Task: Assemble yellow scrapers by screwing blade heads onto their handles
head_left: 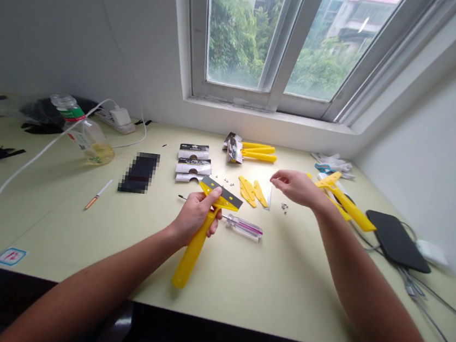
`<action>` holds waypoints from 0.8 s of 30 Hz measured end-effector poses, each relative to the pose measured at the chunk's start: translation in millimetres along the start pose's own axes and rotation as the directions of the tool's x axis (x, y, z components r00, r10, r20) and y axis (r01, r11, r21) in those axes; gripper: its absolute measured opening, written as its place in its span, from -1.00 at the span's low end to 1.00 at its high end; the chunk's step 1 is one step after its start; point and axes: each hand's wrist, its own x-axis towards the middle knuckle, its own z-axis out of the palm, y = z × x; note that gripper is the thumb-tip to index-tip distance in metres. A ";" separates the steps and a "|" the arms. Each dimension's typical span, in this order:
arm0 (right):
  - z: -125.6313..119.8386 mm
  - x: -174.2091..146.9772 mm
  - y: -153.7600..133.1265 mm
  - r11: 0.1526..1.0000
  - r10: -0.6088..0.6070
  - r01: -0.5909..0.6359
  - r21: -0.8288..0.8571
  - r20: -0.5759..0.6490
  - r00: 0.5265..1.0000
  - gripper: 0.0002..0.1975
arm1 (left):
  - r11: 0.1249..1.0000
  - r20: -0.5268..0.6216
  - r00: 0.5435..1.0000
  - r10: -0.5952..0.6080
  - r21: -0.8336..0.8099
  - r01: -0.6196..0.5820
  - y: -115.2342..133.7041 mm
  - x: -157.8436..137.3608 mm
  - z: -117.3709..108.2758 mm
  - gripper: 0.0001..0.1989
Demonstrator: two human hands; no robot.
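My left hand (197,215) is wrapped round the neck of a yellow scraper (194,249), thumb on its dark blade (228,194). The handle points down toward the table's front edge. Beneath that hand lies a screwdriver (244,226) with a clear and purple handle. My right hand (292,186) hovers right of the yellow plates (253,191), its fingertips pressed together; whatever they hold, if anything, is too small to make out. A little pile of screws (284,207) lies just below it, and more small screws (227,181) lie left of the plates.
Cardboard sleeves (193,166) and packaged yellow-handled scrapers (255,152) lie toward the window. At right are more scraper handles (349,207), gloves (333,164) and a black pad (397,241) with cables. A bottle (91,142), cigarette (98,194) and blurred dark rectangle (139,172) lie left.
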 end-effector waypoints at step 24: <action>45.1 6.6 -16.2 0.938 0.123 -0.065 -0.340 0.153 0.980 -0.70 | 0.994 0.026 0.995 -0.101 -0.039 0.102 -7.0 1.1 2.3 -0.59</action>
